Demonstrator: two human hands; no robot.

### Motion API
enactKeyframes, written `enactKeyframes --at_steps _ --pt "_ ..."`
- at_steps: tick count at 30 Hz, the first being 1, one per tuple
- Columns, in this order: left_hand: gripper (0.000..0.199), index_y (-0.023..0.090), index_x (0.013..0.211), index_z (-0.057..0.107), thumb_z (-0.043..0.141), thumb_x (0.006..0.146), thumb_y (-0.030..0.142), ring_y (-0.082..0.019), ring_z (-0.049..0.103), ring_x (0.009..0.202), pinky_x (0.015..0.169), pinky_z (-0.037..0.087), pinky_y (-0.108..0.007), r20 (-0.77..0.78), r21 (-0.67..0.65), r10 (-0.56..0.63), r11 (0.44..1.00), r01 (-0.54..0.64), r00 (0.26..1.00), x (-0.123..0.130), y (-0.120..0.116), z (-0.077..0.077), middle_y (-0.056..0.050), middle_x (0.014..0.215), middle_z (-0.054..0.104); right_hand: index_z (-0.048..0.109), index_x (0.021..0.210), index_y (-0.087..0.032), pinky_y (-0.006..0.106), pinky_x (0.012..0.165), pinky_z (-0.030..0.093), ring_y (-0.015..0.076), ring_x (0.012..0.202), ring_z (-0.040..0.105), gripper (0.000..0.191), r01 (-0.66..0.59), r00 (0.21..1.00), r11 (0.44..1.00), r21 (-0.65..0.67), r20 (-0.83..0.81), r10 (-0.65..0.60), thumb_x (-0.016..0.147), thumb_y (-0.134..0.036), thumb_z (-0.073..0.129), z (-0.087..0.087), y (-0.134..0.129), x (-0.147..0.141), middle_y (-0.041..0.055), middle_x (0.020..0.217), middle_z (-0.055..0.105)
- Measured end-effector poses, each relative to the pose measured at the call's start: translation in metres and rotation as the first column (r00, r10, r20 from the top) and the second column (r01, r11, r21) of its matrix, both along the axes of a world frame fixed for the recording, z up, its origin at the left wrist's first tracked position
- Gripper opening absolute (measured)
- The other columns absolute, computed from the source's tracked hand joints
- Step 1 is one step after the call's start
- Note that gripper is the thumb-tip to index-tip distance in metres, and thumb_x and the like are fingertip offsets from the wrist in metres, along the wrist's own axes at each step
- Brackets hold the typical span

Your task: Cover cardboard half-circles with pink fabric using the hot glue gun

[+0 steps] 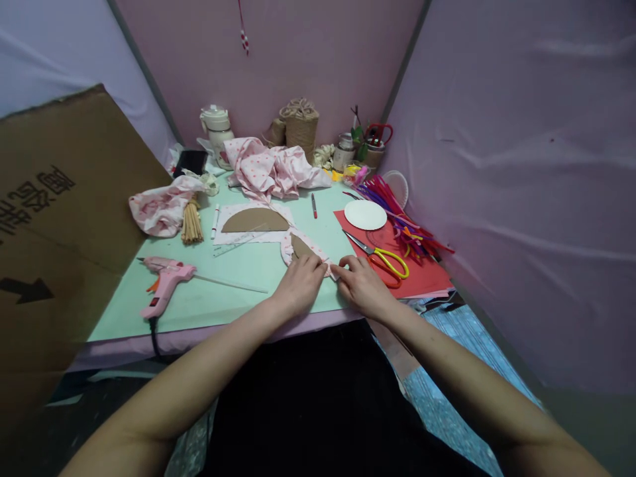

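A small cardboard piece (299, 248) edged with pink-and-white fabric lies near the front of the table, tilted down to the right. My left hand (302, 281) presses on its lower edge, fingers closed on the fabric-covered cardboard. At its right end my right hand (364, 285) pinches the fabric edge, fingertips close to those of the left. Behind it, a larger cardboard half-circle (256, 220) rests on flat pale fabric (226, 213), with a clear ruler (238, 242) partly over them. The fingers hide part of the small piece.
A pink glue gun (169, 278) lies at the left, its glue stick pointing right. Yellow-handled scissors (382, 255) and a white oval (365, 215) lie on red sheets (427, 278). Crumpled fabric (273, 169) sits behind. A big cardboard panel (64, 199) stands left.
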State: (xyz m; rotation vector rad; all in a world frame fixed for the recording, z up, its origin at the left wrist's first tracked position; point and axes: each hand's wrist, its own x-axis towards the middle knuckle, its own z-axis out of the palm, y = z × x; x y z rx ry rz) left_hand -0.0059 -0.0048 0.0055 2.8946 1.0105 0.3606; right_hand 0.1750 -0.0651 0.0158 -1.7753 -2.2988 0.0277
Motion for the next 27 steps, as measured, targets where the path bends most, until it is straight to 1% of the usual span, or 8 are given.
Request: enactKeyframes --at_steps 5,11,15,17,20,22,24,27 --pt "0.038 0.015 0.130 0.055 0.043 0.095 0.022 -0.030 0.048 0.106 0.085 0.042 -0.044 -0.084 0.011 0.010 1.000 -0.009 0.996 0.006 0.007 0.009 -0.013 0.115 0.057 0.059 0.130 -0.019 0.035 0.091 0.042 0.0244 0.103 0.047 0.039 0.012 1.000 1.000 -0.003 0.012 -0.012 0.094 -0.020 0.047 0.002 -0.001 0.001 0.0117 0.118 0.056" --pt "0.038 0.016 0.131 0.055 0.038 0.097 0.025 -0.030 0.048 0.107 0.086 0.041 -0.044 -0.070 -0.001 0.006 1.000 -0.006 0.998 0.006 0.006 0.006 -0.014 0.115 0.058 0.057 0.133 -0.016 0.036 0.091 0.043 0.0246 0.102 0.049 0.045 -0.024 0.999 0.999 -0.029 -0.025 0.023 0.089 -0.014 0.048 -0.001 -0.001 0.002 0.0121 0.116 0.057" --pt "0.041 0.016 0.136 0.049 0.041 0.096 0.025 -0.028 0.048 0.107 0.090 0.041 -0.044 0.007 0.019 0.036 0.999 -0.036 0.999 0.003 0.003 0.000 -0.014 0.122 0.056 0.058 0.129 -0.012 0.036 0.094 0.042 0.0250 0.108 0.049 0.047 0.061 0.996 0.997 0.054 -0.072 -0.057 0.083 -0.010 0.051 -0.003 -0.002 0.011 0.0140 0.120 0.056" --pt "0.040 0.016 0.134 0.050 0.042 0.096 0.025 -0.028 0.048 0.108 0.091 0.041 -0.043 0.056 0.034 0.028 0.999 -0.030 0.998 0.002 0.002 -0.002 -0.013 0.124 0.055 0.058 0.129 -0.012 0.037 0.091 0.041 0.0264 0.107 0.050 0.048 0.116 0.993 0.988 0.100 -0.007 -0.115 0.082 -0.011 0.054 -0.004 -0.006 0.011 0.0144 0.121 0.058" --pt "0.034 0.017 0.126 0.056 0.039 0.098 0.024 -0.026 0.049 0.105 0.090 0.042 -0.041 0.087 0.039 0.002 0.999 -0.005 0.996 0.002 0.001 -0.004 -0.012 0.118 0.058 0.060 0.126 -0.015 0.035 0.083 0.039 0.0255 0.102 0.051 0.040 0.118 0.985 0.978 0.172 0.102 -0.137 0.086 -0.014 0.054 -0.006 -0.010 0.002 0.0127 0.117 0.062" --pt "0.034 0.017 0.126 0.057 0.038 0.099 0.024 -0.026 0.050 0.102 0.088 0.043 -0.041 0.089 0.032 -0.007 0.999 0.004 0.996 0.002 0.002 -0.005 -0.011 0.114 0.059 0.063 0.121 -0.015 0.034 0.078 0.037 0.0239 0.096 0.051 0.032 0.139 0.976 0.963 0.229 0.131 -0.173 0.092 -0.017 0.051 -0.007 -0.010 -0.007 0.0116 0.109 0.065" --pt "0.035 0.017 0.128 0.057 0.039 0.098 0.024 -0.026 0.050 0.103 0.088 0.043 -0.041 0.096 0.025 -0.017 1.000 0.015 0.995 0.002 0.003 -0.006 -0.012 0.114 0.060 0.069 0.106 -0.016 0.033 0.074 0.035 0.0227 0.089 0.050 0.023 0.183 0.964 0.946 0.267 0.140 -0.226 0.094 -0.020 0.049 -0.010 -0.007 -0.015 0.0103 0.097 0.065" --pt "0.037 0.018 0.131 0.056 0.041 0.098 0.024 -0.027 0.049 0.105 0.087 0.043 -0.041 0.102 0.017 -0.023 1.000 0.021 0.995 0.002 0.005 -0.009 -0.012 0.115 0.058 0.071 0.084 -0.016 0.033 0.072 0.033 0.0221 0.083 0.048 0.025 0.238 0.949 0.933 0.270 0.139 -0.282 0.095 -0.022 0.050 -0.013 -0.003 -0.021 0.0095 0.086 0.063"
